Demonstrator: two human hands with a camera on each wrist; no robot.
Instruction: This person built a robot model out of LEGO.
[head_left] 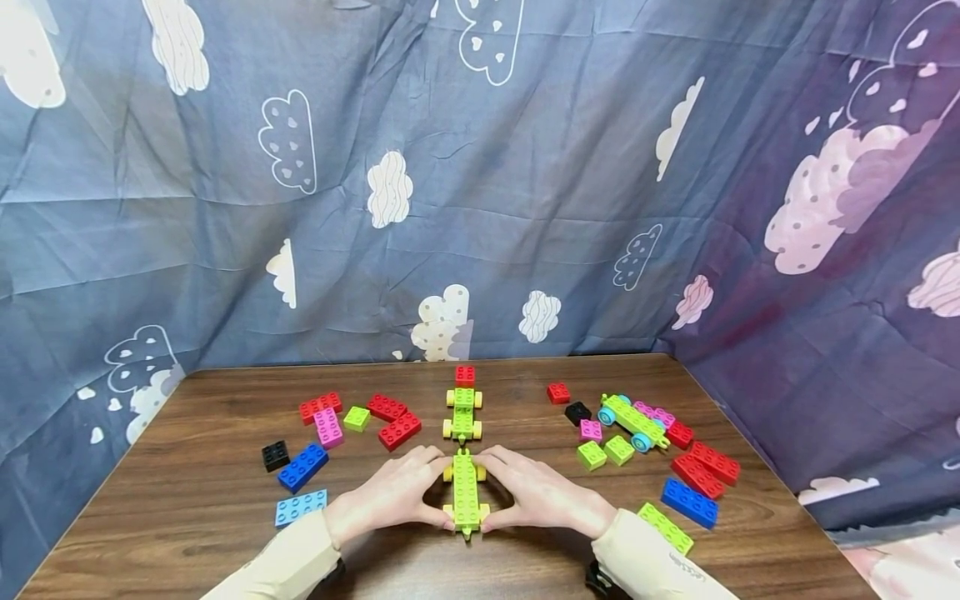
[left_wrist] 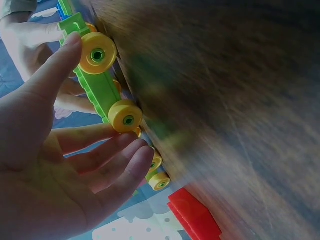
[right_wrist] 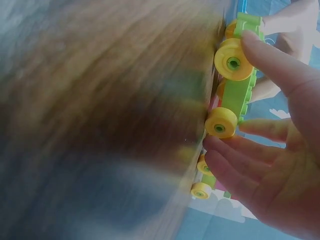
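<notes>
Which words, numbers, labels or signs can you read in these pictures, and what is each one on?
None can be read.
The bricks and the green wheeled cart between the hands show only plain studs.
The cloth backdrop carries cloud drawings, no writing.
Both wrist views are too blurred to show any print.

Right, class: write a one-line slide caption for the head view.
Two hands hold a green wheeled chassis among scattered bricks.

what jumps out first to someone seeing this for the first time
Both hands, left hand and right hand, cup a green wheeled car with yellow wheels at the near middle of the wooden table. A second green car sits just behind it, with bright loose bricks scattered on either side. A blue cloud-print cloth hangs behind.
</notes>
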